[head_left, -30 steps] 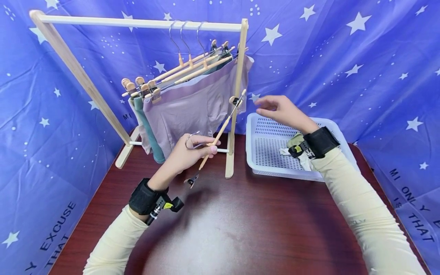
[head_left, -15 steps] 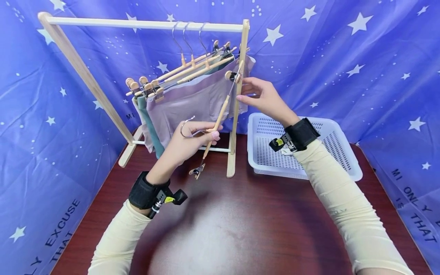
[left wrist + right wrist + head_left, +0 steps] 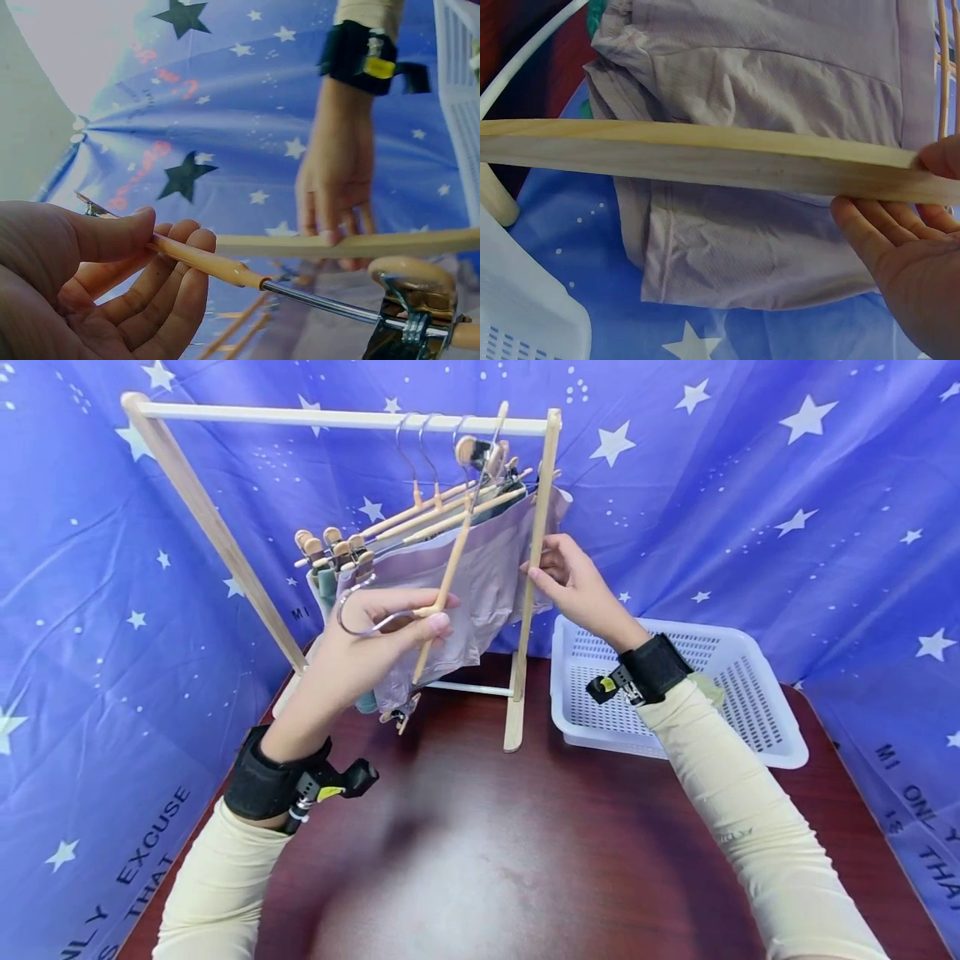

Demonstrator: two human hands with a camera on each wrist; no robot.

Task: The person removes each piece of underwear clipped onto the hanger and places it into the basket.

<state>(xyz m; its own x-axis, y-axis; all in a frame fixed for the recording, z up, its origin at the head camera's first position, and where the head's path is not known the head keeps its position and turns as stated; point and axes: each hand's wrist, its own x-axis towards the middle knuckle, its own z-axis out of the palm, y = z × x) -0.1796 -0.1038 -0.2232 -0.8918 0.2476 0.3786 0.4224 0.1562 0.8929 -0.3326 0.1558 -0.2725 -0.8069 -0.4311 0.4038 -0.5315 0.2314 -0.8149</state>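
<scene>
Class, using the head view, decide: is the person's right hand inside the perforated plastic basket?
No, the right hand pinches the wooden clothes-rack post between thumb and fingers.

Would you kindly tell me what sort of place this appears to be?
Probably a staged tabletop set-up rather than a lived-in room: star-printed blue fabric hangs behind and beside a reddish-brown table bearing a wooden clothes rack and a pale plastic basket.

- wooden clip hanger with a curved metal hook, tilted, pinched in the left hand
- light wood garment rack, standing upright, right hand gripping one post
</scene>
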